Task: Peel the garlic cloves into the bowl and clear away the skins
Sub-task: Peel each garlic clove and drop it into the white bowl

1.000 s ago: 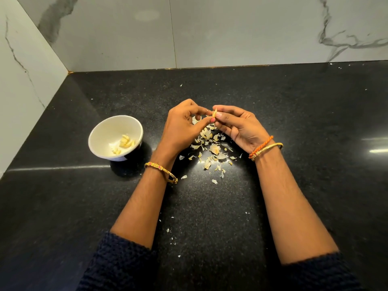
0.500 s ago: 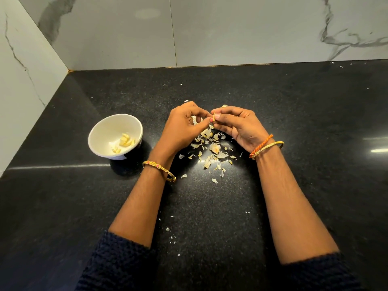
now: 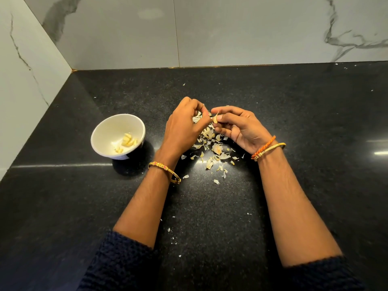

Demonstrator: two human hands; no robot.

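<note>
Left hand: the left hand, just above the centre of the frame, has its fingers curled inward, pinching a scrap of pale papery garlic skin against the thumb.
Right hand: the right hand, immediately right of it, grips a small pale-yellow garlic clove between thumb and forefinger; the remaining fingers are curled beneath.
Contact: the fingertips of both hands meet at the clove, held above the counter.
Skins: a loose pile of cream-white peeled garlic skins lies on the counter under and just below the hands, with smaller flakes scattered toward the lower centre of the frame.
Bowl: a small round white ceramic bowl stands left of centre, near the left wrist but apart from it.
Bowl contents: several peeled yellowish garlic cloves lie at its bottom.
Surface: a polished black speckled stone countertop fills most of the frame.
Backdrop: white marble-veined wall tiles run along the top and the upper left.
Wrists: a gold bangle with red stones on the left; an orange braided thread and a plain gold bangle on the right.
Sleeves: dark navy knitted cuffs sit at the bottom edge.
</note>
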